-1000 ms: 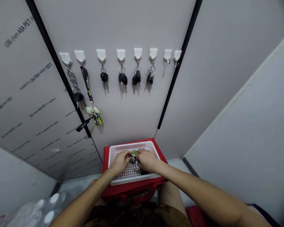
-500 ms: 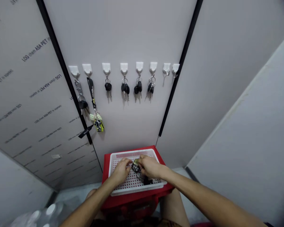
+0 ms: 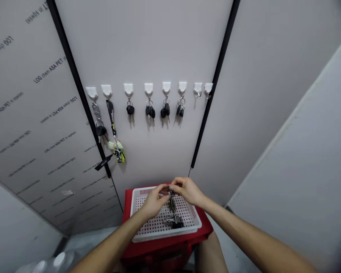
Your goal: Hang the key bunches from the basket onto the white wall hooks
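My right hand point(image 3: 187, 190) pinches the top of a keychain point(image 3: 172, 204) that dangles over the white basket. The fingertips of my left hand point(image 3: 156, 201) are closed at the same top part, meeting those of my right hand. Greenish and dark pieces hang below the fingers; their exact shape is blurred. Beneath, in the white plastic basket point(image 3: 150, 236), lies a bunch of keys point(image 3: 176, 222) with black heads.
A red box or bag point(image 3: 206, 225) supports the basket. On the wall, white hooks point(image 3: 148, 88) carry several key sets point(image 3: 150, 110); two hooks point(image 3: 198, 89) at the right carry nothing. A lanyard with charms point(image 3: 118, 153) hangs at left. White-capped bottles point(image 3: 59, 259) stand lower left.
Both hands have risen from the basket and come together. The keychain, earlier among my fingers low in the basket, now hangs from them. The view has tilted slightly upward.
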{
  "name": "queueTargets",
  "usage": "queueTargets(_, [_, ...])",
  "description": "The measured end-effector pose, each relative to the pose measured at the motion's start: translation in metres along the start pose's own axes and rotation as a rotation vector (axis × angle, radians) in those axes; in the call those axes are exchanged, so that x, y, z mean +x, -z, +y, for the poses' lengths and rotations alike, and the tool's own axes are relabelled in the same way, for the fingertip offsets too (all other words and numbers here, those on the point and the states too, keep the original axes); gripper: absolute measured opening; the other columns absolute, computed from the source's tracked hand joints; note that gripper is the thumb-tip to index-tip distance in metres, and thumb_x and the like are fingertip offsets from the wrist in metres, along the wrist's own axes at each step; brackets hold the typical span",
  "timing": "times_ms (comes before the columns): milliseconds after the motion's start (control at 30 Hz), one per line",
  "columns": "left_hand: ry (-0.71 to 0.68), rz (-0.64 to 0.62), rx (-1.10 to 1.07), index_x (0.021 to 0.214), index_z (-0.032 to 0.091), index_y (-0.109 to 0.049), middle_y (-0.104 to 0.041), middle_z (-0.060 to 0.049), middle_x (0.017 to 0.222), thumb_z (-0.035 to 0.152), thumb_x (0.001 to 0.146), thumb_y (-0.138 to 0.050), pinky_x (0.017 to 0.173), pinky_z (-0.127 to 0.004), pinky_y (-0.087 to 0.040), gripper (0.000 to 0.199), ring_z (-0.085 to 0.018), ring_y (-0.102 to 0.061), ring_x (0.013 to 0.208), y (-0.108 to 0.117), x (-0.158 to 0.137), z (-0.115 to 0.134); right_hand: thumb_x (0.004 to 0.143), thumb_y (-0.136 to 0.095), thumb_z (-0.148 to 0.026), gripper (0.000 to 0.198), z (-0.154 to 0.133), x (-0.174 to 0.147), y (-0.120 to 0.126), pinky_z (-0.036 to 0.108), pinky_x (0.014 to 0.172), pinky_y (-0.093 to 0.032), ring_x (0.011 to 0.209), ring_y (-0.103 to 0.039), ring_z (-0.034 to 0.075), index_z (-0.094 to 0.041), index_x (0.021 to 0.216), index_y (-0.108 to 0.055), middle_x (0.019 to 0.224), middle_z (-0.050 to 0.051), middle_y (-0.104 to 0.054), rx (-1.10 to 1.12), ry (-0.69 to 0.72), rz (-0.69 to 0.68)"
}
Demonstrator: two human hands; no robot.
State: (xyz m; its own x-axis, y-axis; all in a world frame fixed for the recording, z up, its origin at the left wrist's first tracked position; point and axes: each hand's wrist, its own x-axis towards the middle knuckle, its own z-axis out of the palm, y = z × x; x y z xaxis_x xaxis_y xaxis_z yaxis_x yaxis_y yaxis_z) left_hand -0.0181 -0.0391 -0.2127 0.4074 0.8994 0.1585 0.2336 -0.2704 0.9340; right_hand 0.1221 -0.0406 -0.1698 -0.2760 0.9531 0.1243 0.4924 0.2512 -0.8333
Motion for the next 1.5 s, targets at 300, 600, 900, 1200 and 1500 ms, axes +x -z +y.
queueTargets(300, [-0.023,-0.093,-0.207,0.086,0.012,-0.05,-0.057,-0.002,0.08,0.012,0.067,-0.041,0.071,-0.023,-0.038,0.021,-0.011,-0.05,0.075,-0.005,0.023,0.035,0.061,-0.048,-0.032,0.02,-0.014,0.007,0.028,0.019,0.044,-0.035,0.04,-0.04,0.004,-0.013,0.061,-0.047,0.046,-0.005,-0.045,0.345,-0.046,0.078])
queueTargets(600, [-0.123,-0.062,-0.154,0.091,0.012,-0.048,-0.057,-0.005,0.085,0.01,0.065,-0.042,0.073,-0.026,-0.039,0.026,-0.012,-0.05,0.078,-0.008,0.067,0.083,0.061,-0.048,-0.028,0.016,-0.053,0.021,0.088,0.018,0.044,-0.036,0.04,-0.042,0.005,-0.012,0.061,-0.05,0.044,-0.005,-0.046,0.157,0.089,0.304])
queueTargets(900, [-0.344,0.188,0.082,0.11,0.014,-0.032,-0.05,-0.008,0.101,0.01,0.063,-0.045,0.081,-0.028,-0.034,0.049,-0.014,-0.045,0.093,-0.004,0.126,0.182,0.06,-0.049,-0.02,0.007,-0.111,0.076,0.164,0.019,0.042,-0.042,0.038,-0.042,0.004,-0.013,0.06,-0.049,0.046,-0.005,-0.045,0.252,0.311,0.747])
queueTargets(1200, [-0.303,0.217,0.171,0.111,0.016,-0.03,-0.047,-0.008,0.105,0.011,0.063,-0.045,0.079,-0.029,-0.034,0.051,-0.015,-0.047,0.089,0.008,0.147,0.197,0.062,-0.045,-0.013,0.011,-0.125,0.112,0.181,0.023,0.041,-0.043,0.037,-0.044,0.007,-0.013,0.051,-0.046,0.041,-0.003,-0.043,0.169,0.216,0.895])
queueTargets(1500, [-0.27,0.156,0.124,0.11,0.012,-0.032,-0.048,-0.01,0.103,0.009,0.064,-0.043,0.077,-0.027,-0.037,0.048,-0.014,-0.047,0.087,0.008,0.127,0.174,0.065,-0.042,-0.018,0.012,-0.111,0.115,0.174,0.021,0.041,-0.041,0.039,-0.047,0.008,-0.012,0.06,-0.051,0.043,-0.001,-0.047,0.031,0.131,0.829])
